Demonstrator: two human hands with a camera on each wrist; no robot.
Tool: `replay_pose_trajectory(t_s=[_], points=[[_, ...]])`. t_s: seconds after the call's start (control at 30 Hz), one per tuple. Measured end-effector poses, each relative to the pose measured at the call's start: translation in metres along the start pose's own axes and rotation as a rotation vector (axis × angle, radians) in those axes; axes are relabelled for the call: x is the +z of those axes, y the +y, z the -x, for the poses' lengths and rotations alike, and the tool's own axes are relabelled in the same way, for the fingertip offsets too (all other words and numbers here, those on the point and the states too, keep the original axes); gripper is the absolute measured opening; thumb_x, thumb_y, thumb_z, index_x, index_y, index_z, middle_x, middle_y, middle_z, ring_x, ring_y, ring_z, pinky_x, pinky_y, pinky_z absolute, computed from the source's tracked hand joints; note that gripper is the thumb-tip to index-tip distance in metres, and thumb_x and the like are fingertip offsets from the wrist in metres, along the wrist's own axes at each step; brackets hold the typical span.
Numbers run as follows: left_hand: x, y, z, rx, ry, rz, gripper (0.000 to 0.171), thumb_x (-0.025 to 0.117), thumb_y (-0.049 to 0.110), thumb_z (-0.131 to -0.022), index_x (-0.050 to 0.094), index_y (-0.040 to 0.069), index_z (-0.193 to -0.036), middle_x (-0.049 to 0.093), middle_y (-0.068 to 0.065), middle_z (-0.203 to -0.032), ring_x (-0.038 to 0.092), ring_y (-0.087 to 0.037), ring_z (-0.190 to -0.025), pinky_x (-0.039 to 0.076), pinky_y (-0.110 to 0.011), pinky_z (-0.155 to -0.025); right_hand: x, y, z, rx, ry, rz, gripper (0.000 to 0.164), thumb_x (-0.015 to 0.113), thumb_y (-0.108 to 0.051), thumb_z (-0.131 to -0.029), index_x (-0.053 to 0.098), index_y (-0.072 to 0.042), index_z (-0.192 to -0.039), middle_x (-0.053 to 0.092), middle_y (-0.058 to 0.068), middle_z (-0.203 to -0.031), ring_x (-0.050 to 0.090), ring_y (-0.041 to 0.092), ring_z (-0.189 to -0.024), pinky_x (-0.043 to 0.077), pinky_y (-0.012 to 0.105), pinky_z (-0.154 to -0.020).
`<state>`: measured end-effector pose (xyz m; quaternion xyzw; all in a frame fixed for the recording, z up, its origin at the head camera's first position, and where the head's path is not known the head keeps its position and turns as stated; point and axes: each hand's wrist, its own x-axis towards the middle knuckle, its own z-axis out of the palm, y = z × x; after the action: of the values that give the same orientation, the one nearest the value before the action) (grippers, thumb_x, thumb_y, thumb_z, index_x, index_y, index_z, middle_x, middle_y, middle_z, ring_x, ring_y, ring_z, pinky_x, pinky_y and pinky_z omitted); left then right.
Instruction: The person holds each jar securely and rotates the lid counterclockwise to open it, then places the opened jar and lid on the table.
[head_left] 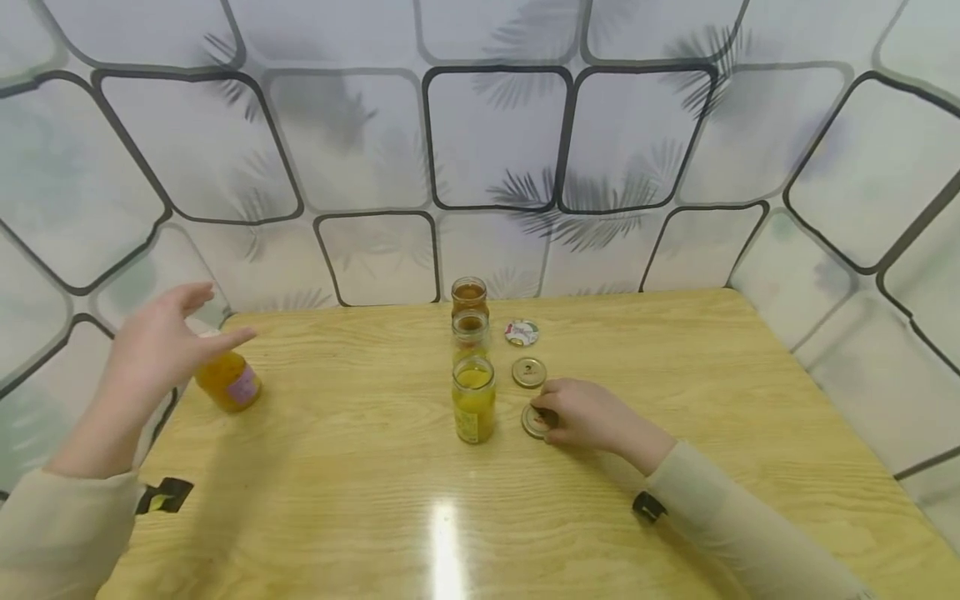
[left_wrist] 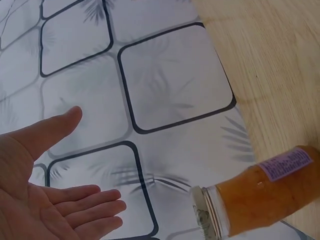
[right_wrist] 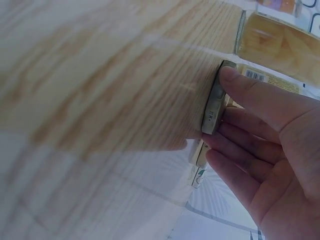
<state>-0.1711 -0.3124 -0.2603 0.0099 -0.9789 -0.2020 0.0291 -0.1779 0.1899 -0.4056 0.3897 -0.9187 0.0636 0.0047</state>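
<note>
My left hand (head_left: 161,346) is raised at the far left with fingers and thumb spread apart, holding nothing. Close by it stands a lidded jar of orange contents (head_left: 228,383) with a purple label; in the left wrist view this jar (left_wrist: 265,195) is apart from the fingers. On the right, my right hand (head_left: 592,417) pinches the edge of the nearest metal jar lid (head_left: 537,422), which lies on the table. The right wrist view has thumb and fingertips at opposite edges of that lid (right_wrist: 215,102). Just left of it stands a lidless jar of yellow contents (head_left: 474,408).
Behind the yellow jar stand a second lidless jar (head_left: 470,329) and a brown-filled jar (head_left: 469,293), in a row. Another metal lid (head_left: 528,372) and a printed lid (head_left: 521,332) lie right of the row. A patterned wall (head_left: 495,137) encloses the wooden table (head_left: 337,483).
</note>
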Motion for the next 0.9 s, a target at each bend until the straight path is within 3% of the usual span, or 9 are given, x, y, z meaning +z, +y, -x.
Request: replay_pose_trajectory(t_s=[0.23,0.6,0.9], points=[[-0.001,-0.017,-0.002,-0.076,-0.013,0.005,0.104,0.066,0.056,-0.101,0.017,-0.009,-0.164,0.029,-0.039,-0.164,0.030,-0.066,-0.141,0.031,-0.080,-0.110,0.001,0.001,0.001,-0.008,0.004,0.002,0.033,0.087,-0.015,-0.079,0.077,-0.005,-0.109,0.066,0.000,-0.093,0.055,0.010,-0.079,0.054,0.030,-0.072],[0.003,-0.038,-0.003,-0.120,-0.041,0.015,0.110,0.063,0.060,-0.101,0.008,-0.013,-0.163,0.026,-0.042,-0.163,0.028,-0.068,-0.141,0.030,-0.081,-0.110,0.001,0.001,0.001,-0.015,0.009,0.011,0.033,0.088,-0.016,-0.079,0.077,-0.005,-0.108,0.067,0.001,-0.094,0.057,0.011,-0.079,0.055,0.031,-0.073],[0.015,-0.057,-0.005,-0.152,-0.082,0.049,0.109,0.063,0.057,-0.102,0.009,-0.017,-0.161,0.026,-0.046,-0.159,0.030,-0.068,-0.140,0.031,-0.079,-0.110,0.000,0.001,0.002,-0.030,0.023,0.003,0.032,0.088,-0.015,-0.079,0.077,-0.004,-0.108,0.067,0.001,-0.093,0.057,0.011,-0.079,0.055,0.032,-0.073]])
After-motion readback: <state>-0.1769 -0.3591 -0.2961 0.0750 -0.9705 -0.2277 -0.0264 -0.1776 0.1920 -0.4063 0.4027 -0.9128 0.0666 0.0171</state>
